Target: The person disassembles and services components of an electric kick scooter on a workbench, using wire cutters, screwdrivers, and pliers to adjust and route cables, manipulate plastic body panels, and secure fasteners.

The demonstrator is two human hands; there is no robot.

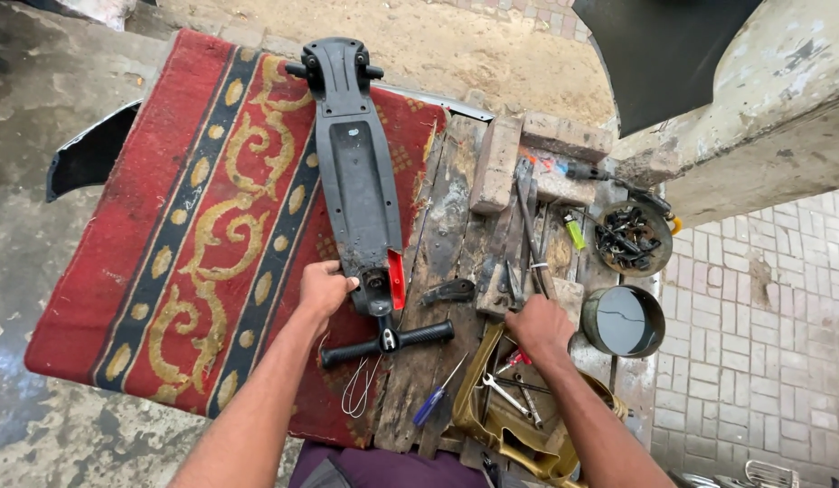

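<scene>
A black scooter deck (354,172) is laid lengthwise on a red patterned rug (193,226), its near end fitted with a red reflector (396,278) and a black crossbar with grips (387,342); the left hand (324,291) is curled against the near left edge of the deck, fingers folded on it; whether anything is pinched there cannot be told. The right hand (539,327) is lowered, fingers bent, over the tools (526,237) lying on the worn wooden boards (447,271), just above an open yellow bag (514,411); what, if anything, is gripped cannot be told. A blue-handled screwdriver (432,401) is seen near the boards' front edge; a round tin of dark liquid (622,320) and a bowl of metal parts (631,239) are set to the right; bricks (528,154) are stacked at the far side.
</scene>
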